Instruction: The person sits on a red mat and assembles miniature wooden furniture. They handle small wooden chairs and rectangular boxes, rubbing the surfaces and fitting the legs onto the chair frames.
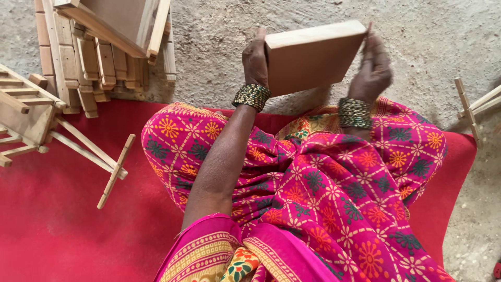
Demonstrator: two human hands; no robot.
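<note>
a: from the head view, what are you at?

b: you hold the wooden block [313, 55] up over your lap, left hand [255, 60] and right hand [373, 70] each closed on an end.

a: next?

b: likely turning it, so keep both grips firm. the wooden frames [94, 52] lie well apart on the floor [428, 31].

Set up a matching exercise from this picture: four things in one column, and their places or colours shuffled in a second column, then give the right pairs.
Things:
1. wooden board
2. red mat
3. stack of wooden pieces
4. bangles

Places:
A. on both wrists
B. upper left, on the concrete floor
C. held between the left hand and right hand
D. spread under the seated person

Pairs: 1-C, 2-D, 3-B, 4-A
</note>
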